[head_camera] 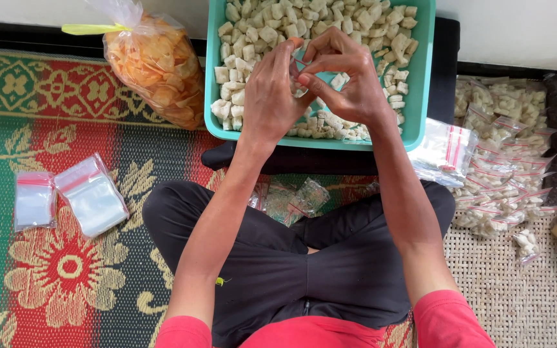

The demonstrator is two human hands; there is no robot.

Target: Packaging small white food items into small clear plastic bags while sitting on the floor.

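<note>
Both my hands meet over a teal plastic tray (420,96) heaped with small pale snack pieces (259,26). My left hand (267,96) and my right hand (349,77) pinch the top of one small clear zip bag (299,82) between their fingertips. The bag is mostly hidden by my fingers, and it holds a few pale pieces. My crossed legs in black trousers (304,258) lie below the tray.
A large clear bag of orange chips (156,64) stands left of the tray. Two stacks of empty zip bags (72,196) lie on the patterned mat at left. Several filled small bags (504,154) pile at right, beside more empty bags (446,151).
</note>
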